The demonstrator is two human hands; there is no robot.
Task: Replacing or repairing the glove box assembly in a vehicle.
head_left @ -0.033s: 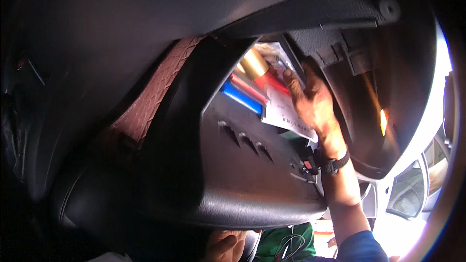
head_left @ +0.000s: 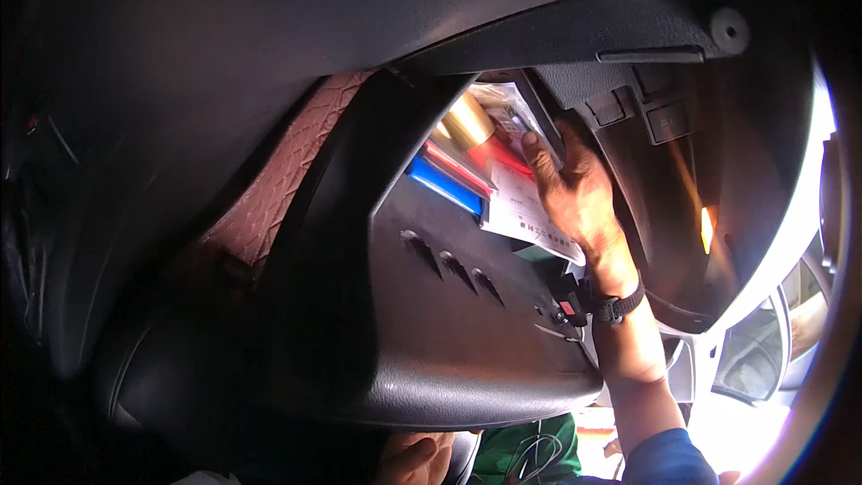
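Note:
My right hand (head_left: 579,189), with a black band at its wrist, reaches into an open car glove box (head_left: 404,296). Its thumb lies over the front of a dark-edged flat folder (head_left: 539,108), and the other fingers go behind it, mostly hidden. Beneath the hand lies a white printed paper sheet (head_left: 525,211). Beside it are a gold-and-red cylinder (head_left: 469,121), a red flat item (head_left: 460,167) and a blue one (head_left: 444,187). At the lower edge, partly covered by the glove box lid, is my left hand (head_left: 411,460); its fingers do not show clearly.
Above hangs the dark dashboard (head_left: 350,9). A brown quilted trim strip (head_left: 287,171) runs along the left. Small dark objects (head_left: 570,305) sit near my wrist at the lid's right side. Below the lid are green cloth (head_left: 530,454) and a thin white cable (head_left: 537,462).
The view has shifted very slightly. My right hand keeps the same hold at the folder; nothing else has visibly moved.

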